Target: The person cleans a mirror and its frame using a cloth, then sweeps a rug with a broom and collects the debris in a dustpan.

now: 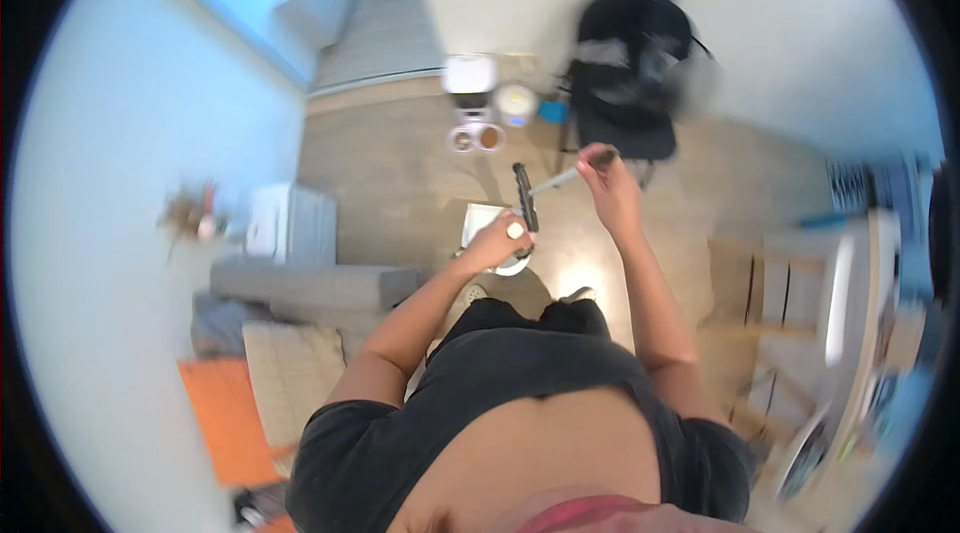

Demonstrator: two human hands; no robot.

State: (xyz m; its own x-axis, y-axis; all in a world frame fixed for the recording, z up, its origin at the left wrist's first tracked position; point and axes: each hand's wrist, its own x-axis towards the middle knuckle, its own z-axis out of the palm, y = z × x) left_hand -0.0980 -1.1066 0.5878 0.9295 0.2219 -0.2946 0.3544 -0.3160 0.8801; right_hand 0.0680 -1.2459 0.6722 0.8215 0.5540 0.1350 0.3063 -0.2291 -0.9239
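My left hand (496, 242) is closed around the lower end of a dark elongated object (525, 195), whose exact kind I cannot tell. A round white thing (515, 230) shows at the back of that hand. My right hand (604, 169), up and to the right, grips a thin tool with a dark handle and a long pale shaft (556, 182). The shaft's tip meets or nearly meets the side of the dark object. Below my left hand are a white square item (480, 219) and a round white item (513, 266), both partly hidden.
A white pet feeder (470, 75) with two bowls stands on the wood floor beside a round white container (516, 103). Further right is a chair with a black backpack (634, 45). A grey sofa (315, 281) lies left, shelving (795, 285) right.
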